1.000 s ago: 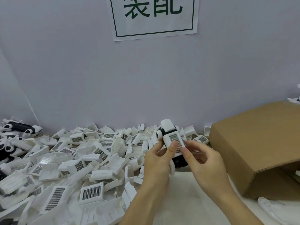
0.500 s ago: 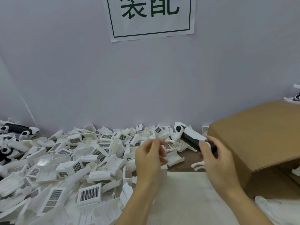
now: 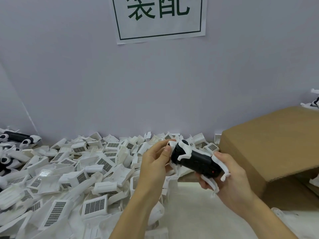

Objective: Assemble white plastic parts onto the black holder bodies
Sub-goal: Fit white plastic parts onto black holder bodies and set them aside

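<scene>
Head view: Two bare hands hold one black holder body (image 3: 195,161) up in the air, above the middle of the bench (image 3: 189,204) and just in front of the big pile. The holder body is long and round and tilts down to the right. White clips already sit on it, one white clip (image 3: 184,149) near its top end.

The left hand (image 3: 153,163) is at the top end. Its fingers (image 3: 166,149) are curled and pinch a small white part (image 3: 172,144) against that end. The right hand (image 3: 231,178) grips the low end of the holder body, with its fingers curled under it and its thumb on top, by another white piece (image 3: 221,163) on that end.

A big pile of white plastic parts (image 3: 77,169) covers the left side of the bench, back to the wall. Many have a dark grid square on them. Some finished black and white holders (image 3: 17,137) lie at the far left edge. A brown cardboard box (image 3: 269,145) stands on the right side of the bench, just beside the right hand. A paper sign (image 3: 159,18) with green letters hangs on the wall (image 3: 69,75) above.
</scene>
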Motion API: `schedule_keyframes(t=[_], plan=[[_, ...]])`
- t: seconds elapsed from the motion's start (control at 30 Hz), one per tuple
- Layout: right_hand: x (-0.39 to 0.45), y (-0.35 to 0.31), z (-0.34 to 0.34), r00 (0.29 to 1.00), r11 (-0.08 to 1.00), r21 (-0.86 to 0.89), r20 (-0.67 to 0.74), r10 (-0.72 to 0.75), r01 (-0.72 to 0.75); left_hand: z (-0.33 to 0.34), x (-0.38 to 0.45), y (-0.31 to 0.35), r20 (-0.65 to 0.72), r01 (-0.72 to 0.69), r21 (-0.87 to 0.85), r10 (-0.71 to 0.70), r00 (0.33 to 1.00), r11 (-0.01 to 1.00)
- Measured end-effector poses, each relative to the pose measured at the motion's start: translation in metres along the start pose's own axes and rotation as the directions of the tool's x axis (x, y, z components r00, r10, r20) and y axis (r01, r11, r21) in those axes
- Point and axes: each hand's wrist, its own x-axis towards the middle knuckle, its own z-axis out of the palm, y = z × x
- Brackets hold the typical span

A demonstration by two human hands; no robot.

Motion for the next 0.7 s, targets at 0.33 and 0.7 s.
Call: schedule_keyframes(t=[0.33,0.7], plan=[[0.003,0.003,-0.002,0.991,0.874,-0.475,-0.125,0.045,-0.1,-0.01,0.005,0.003,-0.095,-0.075,0.198,0.095,0.991,0.977],[-0.001,0.006,0.004,0.995,0.798,-0.603,0.074,0.064,-0.006,-0.008,0.005,0.006,-0.096,-0.048,0.234,0.072,0.993,0.971]])
